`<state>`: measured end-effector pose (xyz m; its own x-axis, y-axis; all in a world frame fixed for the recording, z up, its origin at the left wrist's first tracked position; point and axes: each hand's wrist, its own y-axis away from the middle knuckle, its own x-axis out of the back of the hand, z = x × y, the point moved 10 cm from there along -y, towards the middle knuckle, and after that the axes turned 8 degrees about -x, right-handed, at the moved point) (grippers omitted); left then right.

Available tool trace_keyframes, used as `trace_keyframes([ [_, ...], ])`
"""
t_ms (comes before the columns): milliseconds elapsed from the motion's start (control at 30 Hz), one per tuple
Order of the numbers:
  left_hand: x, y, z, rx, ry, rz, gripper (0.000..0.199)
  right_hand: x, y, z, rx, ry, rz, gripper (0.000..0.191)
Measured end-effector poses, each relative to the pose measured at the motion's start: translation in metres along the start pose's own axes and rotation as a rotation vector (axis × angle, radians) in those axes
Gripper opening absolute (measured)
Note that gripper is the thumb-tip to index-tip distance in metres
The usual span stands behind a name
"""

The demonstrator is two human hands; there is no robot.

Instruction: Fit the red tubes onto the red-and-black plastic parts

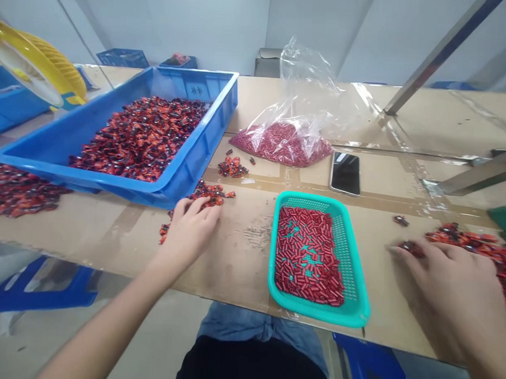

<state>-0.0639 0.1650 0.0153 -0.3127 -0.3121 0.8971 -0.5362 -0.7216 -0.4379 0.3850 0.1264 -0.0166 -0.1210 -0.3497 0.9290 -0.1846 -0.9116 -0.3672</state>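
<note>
Red-and-black pieces (pixel 471 241) lie heaped on the cardboard bench top (pixel 242 266) under the right hand (pixel 444 279), its fingers (pixel 435 251) spread apart and seemingly touching the pieces without clamping any. The left hand (pixel 189 231), fingers loosely open, rests beside a scatter (pixel 209 193) near the blue crate (pixel 187 176). Between the hands sits a teal basket (pixel 272 262) of red tubes (pixel 306 255).

At the bottom centre of the frame, a black garment (pixel 250 366) covered the person's front, with faded blue denim jeans (pixel 260 325) showing just beyond it. The left hand (pixel 189 231) and right hand (pixel 448 290) were bare, and both forearms (pixel 107 328) were uncovered down to the frame's lower edge.
</note>
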Motion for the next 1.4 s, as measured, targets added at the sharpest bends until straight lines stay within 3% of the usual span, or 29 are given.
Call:
trace_keyframes([
  [67,-0.006,0.002,-0.012,0.008,0.062,0.003,0.027,0.003,0.001,0.004,-0.001,0.016,0.033,0.049],
  [167,-0.006,-0.003,-0.013,0.011,0.188,0.046,0.017,0.023,0.003,-0.016,0.04,-0.059,0.113,0.051],
  [267,0.001,-0.01,0.003,0.016,0.359,0.1,0.004,0.043,0.012,-0.071,0.218,-0.231,0.104,0.041],
  [400,0.011,-0.019,0.041,0.027,0.652,0.141,0.005,0.053,0.037,-0.155,0.514,-0.367,-0.073,0.022],
  [500,0.015,-0.023,0.065,0.044,0.85,0.145,0.003,0.05,0.045,-0.184,0.574,-0.324,-0.147,0.017],
  [667,0.003,-0.017,0.072,0.256,1.335,0.142,0.009,0.039,0.04,-0.186,0.561,-0.281,-0.202,0.021],
  [833,0.005,-0.01,0.074,0.319,1.321,0.215,0.018,0.049,0.035,-0.182,0.511,-0.447,-0.231,0.013],
  [967,0.015,-0.013,0.085,0.218,1.231,0.238,0.022,0.077,0.042,-0.187,0.467,-0.73,-0.298,0.012],
  [1133,0.024,-0.012,0.108,-0.009,0.965,0.13,0.026,0.105,0.059,-0.198,0.369,-1.398,-0.426,0.019],
  [1233,0.028,-0.008,0.116,-0.075,0.958,0.121,0.029,0.101,0.067,-0.204,0.336,-1.528,-0.458,0.022],
  [1400,0.023,-0.005,0.116,-0.008,1.052,0.126,0.026,0.075,0.075,-0.205,0.19,-1.642,-0.628,0.008],
])
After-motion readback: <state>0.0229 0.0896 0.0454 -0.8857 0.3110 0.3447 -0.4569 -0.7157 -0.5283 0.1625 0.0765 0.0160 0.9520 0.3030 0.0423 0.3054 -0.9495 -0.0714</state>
